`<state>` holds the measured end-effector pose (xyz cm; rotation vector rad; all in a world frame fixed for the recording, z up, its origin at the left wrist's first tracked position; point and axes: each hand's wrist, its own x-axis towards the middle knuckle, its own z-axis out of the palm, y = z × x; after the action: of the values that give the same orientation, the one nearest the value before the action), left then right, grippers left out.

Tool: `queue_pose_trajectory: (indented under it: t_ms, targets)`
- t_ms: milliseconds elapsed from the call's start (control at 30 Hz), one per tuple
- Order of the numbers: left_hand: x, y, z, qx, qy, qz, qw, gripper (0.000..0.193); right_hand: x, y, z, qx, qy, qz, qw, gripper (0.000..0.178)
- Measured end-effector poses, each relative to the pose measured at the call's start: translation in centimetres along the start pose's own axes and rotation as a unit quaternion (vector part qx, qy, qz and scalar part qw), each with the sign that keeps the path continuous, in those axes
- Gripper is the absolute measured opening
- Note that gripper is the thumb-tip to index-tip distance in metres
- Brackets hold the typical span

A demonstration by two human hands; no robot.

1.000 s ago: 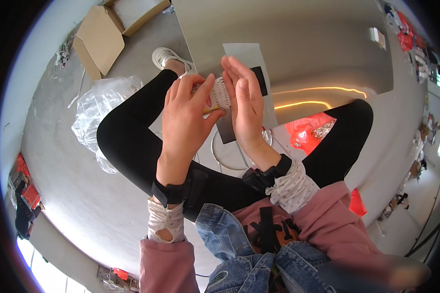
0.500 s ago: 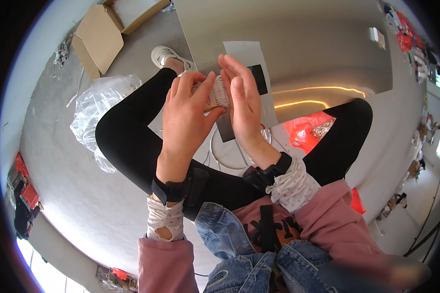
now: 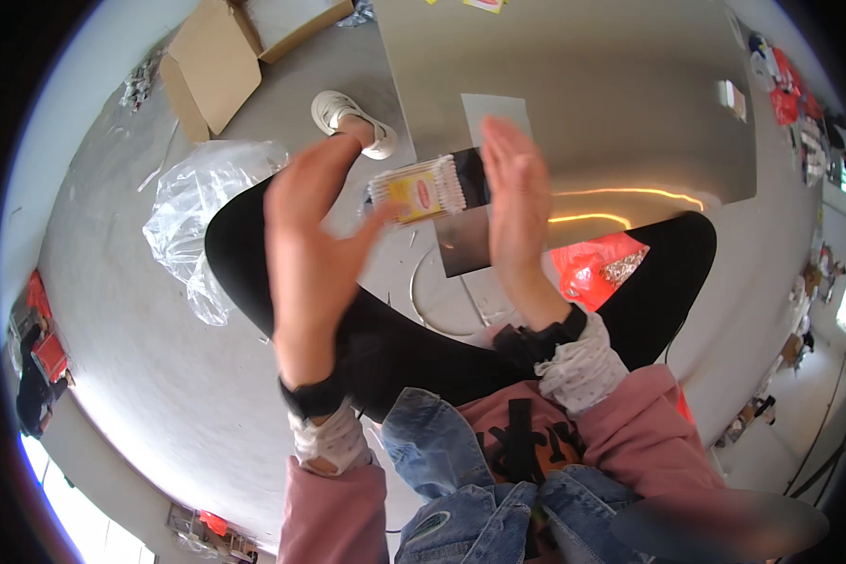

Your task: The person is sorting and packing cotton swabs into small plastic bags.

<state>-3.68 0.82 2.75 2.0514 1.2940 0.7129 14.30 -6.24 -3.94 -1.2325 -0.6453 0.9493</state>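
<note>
A pack of cotton swabs (image 3: 418,191) with a yellow and white label sits between my hands, its white tips showing at both ends. Beneath it is a flat black piece (image 3: 475,177) at the near left corner of a shiny metallic board (image 3: 630,103). My left hand (image 3: 305,240) is blurred, with fingers and thumb apart; the thumb reaches to the pack's near left corner, and whether it touches cannot be made out. My right hand (image 3: 517,202) is upright beside the pack's right end, fingers stretched out, holding nothing. A pale grey sheet (image 3: 493,108) lies on the board behind.
An opened cardboard box (image 3: 211,70) and a clear plastic bag (image 3: 193,221) lie on the floor at left. A red plastic bag (image 3: 587,268) is beside my right leg. A small white item (image 3: 733,99) rests at the board's far right. My shoe (image 3: 334,113) is by the board's left edge.
My hands have moved apart from around the cotton swabs, the left one swinging left. The pack's label now faces up. The view has shifted slightly, and yellow-and-red pieces show at the top.
</note>
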Motion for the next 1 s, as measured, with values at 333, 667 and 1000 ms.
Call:
queue_pose_trajectory:
  t_ms: [333,667,1000]
  targets:
    - [-13.7,-28.1,-10.1,0.119,0.284,-0.379,0.873,0.026,1.7,-1.4,-8.7,-0.492,-0.105,-0.213,0.837,0.038]
    - [-15.2,-35.8,3.4,0.266,0.015,-0.433,0.861,0.027,0.4,-0.9,-9.0,-0.610,-0.129,-0.172,0.763,0.040]
    - [-5.1,-41.5,3.8,0.084,-0.095,-0.539,0.833,0.065,0.5,-1.6,-9.7,-0.664,-0.111,-0.153,0.724,0.042]
